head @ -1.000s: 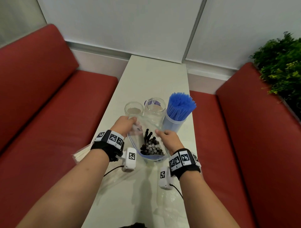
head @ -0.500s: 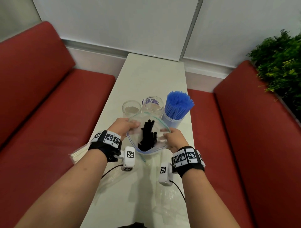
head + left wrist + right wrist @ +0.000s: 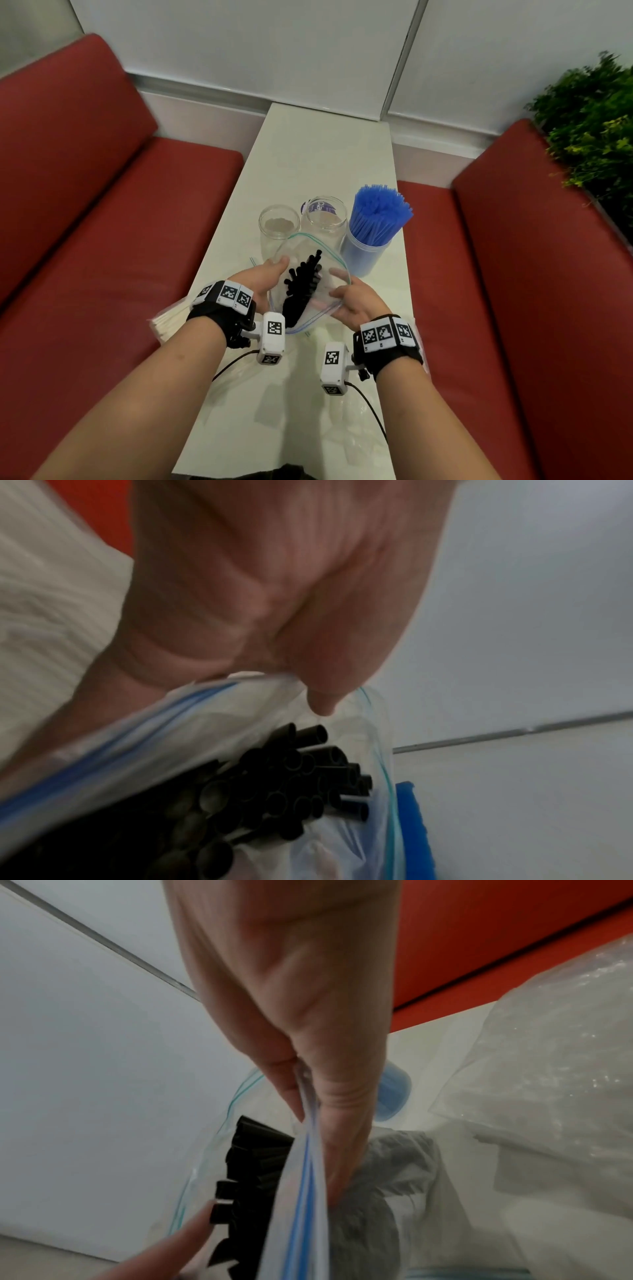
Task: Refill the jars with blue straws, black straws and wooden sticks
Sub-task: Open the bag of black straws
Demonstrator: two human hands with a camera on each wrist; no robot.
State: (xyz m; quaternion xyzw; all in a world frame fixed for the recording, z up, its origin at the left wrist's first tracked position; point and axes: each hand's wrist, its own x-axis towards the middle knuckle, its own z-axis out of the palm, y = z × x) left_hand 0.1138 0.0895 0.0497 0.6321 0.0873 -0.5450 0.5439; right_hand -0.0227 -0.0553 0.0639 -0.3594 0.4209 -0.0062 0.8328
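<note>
**Over the table's near end: bag of black straws held open**

Above the near end of the table (image 3: 318, 144), between my two hands, hangs a clear zip bag (image 3: 337, 298) with a bundle of black straws (image 3: 301, 284) inside. The bag's mouth faces away from me and is pulled wide. My left hand (image 3: 263, 281) pinches the left edge of the mouth, thumb on top. My right hand (image 3: 356, 301) pinches the right edge, the zip strip caught between thumb and fingers. The straws lie slanted in the bag, their open ends pointing toward the jars.

I judge this to be the black-straw step, with the bag open and nothing poured yet. The next move likely calls for tipping the bag, or reaching in, so the bundle goes end-first into an empty jar without fanning out.

Just beyond the bag stand three containers in a row. The left jar (image 3: 279, 226) is clear glass, empty but for something pale at the bottom that I cannot make out. The middle jar (image 3: 325, 216) is clear and appears empty. The right tub (image 3: 363, 253) is packed with upright blue straws (image 3: 380, 209).

A pack of pale sticks (image 3: 171, 318) lies at the table's left edge by my left wrist. Crumpled clear plastic (image 3: 352, 428) lies nearer to me.

Red benches (image 3: 102, 212) run along both sides.
</note>
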